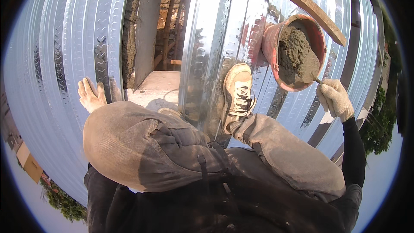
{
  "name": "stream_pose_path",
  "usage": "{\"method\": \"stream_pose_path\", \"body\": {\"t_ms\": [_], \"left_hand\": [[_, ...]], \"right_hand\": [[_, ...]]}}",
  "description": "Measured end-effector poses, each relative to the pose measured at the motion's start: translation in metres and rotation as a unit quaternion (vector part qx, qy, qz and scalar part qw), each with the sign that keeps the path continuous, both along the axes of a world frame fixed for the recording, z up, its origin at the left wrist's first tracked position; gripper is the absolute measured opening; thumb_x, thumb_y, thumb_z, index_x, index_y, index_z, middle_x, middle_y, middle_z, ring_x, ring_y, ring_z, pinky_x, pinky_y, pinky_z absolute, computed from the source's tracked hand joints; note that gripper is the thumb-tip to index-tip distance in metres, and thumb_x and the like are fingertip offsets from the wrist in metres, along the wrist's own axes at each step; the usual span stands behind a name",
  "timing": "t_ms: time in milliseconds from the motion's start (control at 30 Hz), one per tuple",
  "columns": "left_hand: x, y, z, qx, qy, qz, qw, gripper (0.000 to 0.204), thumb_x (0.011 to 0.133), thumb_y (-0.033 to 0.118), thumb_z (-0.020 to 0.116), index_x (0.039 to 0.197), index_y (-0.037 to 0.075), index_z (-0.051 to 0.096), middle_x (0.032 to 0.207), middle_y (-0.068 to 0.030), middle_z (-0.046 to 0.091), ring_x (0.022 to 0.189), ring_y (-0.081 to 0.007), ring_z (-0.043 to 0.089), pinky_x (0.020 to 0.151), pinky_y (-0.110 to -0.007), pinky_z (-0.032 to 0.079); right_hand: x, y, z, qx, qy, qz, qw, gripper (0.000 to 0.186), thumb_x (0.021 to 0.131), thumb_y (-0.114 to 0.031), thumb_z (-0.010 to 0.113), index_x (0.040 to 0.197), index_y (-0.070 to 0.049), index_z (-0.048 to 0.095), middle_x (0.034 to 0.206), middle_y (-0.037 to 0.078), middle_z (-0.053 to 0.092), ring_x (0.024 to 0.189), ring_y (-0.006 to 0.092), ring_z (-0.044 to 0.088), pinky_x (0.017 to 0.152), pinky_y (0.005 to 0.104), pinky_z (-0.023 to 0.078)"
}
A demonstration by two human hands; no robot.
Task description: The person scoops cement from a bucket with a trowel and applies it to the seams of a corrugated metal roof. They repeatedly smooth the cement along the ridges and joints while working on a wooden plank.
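Observation:
My left hand [92, 94], in a pale knit glove, lies with its fingers apart on the corrugated metal decking [64, 73] at the left. My right hand [334, 97], also gloved, is closed round the handle of a tool [318, 80], probably a trowel, whose blade is hidden in wet grey mortar [295, 51]. The mortar fills much of a red, dirty bucket [270, 47] lying tilted on the shiny metal sheets at the right. My shoe [236, 90] rests on the metal just left of the bucket.
A narrow opening with a concrete edge [146, 30] and rusty poles [171, 17] runs between the sheets, above a pale ledge [159, 86]. A curved-looking wooden plank [310, 6] lies beyond the bucket. Trees [375, 129] show past the decking's edge.

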State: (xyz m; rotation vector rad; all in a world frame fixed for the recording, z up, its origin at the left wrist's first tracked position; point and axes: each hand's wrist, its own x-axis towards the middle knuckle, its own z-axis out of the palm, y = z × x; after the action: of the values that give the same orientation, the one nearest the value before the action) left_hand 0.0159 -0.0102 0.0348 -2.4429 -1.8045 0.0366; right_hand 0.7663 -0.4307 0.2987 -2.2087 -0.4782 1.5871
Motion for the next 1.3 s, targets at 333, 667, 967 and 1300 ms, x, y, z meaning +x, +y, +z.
{"method": "stream_pose_path", "body": {"t_ms": [333,667,967,1300], "left_hand": [[0.018,-0.010,0.010,0.013,-0.022,-0.021,0.999,0.076,0.104,0.046,0.076,0.164,0.004,0.055,0.172,-0.0183,0.050,0.154,-0.0406,0.049,0.121,-0.060,0.042],[0.022,-0.013,0.010,0.002,-0.025,-0.013,1.000,0.079,0.107,0.052,0.073,0.168,0.005,0.054,0.176,-0.0237,0.048,0.162,-0.0446,0.042,0.131,-0.060,0.034],[0.021,-0.013,0.008,0.034,-0.020,-0.022,0.999,0.077,0.104,0.049,0.077,0.164,0.006,0.059,0.172,-0.0214,0.051,0.157,-0.0430,0.047,0.126,-0.061,0.038],[0.023,-0.013,0.012,0.036,-0.033,-0.012,0.999,0.079,0.098,0.050,0.082,0.164,0.011,0.060,0.170,-0.0160,0.054,0.153,-0.0374,0.051,0.123,-0.059,0.040]], "right_hand": [[-0.106,0.165,-0.053,0.084,0.205,0.174,0.960,0.051,0.112,-0.052,0.072,0.093,-0.005,0.070,0.067,-0.001,0.061,0.053,0.0067,0.056,0.049,0.0259,0.044],[-0.328,0.212,-0.189,0.149,0.211,-0.022,0.966,0.038,0.111,-0.035,0.070,0.093,-0.002,0.068,0.069,0.008,0.064,0.057,0.0179,0.060,0.057,0.0372,0.051],[-0.470,0.215,-0.197,0.197,0.024,-0.034,0.979,0.030,0.108,-0.030,0.070,0.110,0.000,0.071,0.102,0.026,0.079,0.097,0.0442,0.077,0.085,0.0478,0.059],[-0.486,0.220,-0.205,0.166,0.034,0.045,0.985,0.029,0.108,-0.027,0.069,0.115,0.002,0.069,0.101,0.030,0.077,0.099,0.0494,0.076,0.085,0.0518,0.060]]}}
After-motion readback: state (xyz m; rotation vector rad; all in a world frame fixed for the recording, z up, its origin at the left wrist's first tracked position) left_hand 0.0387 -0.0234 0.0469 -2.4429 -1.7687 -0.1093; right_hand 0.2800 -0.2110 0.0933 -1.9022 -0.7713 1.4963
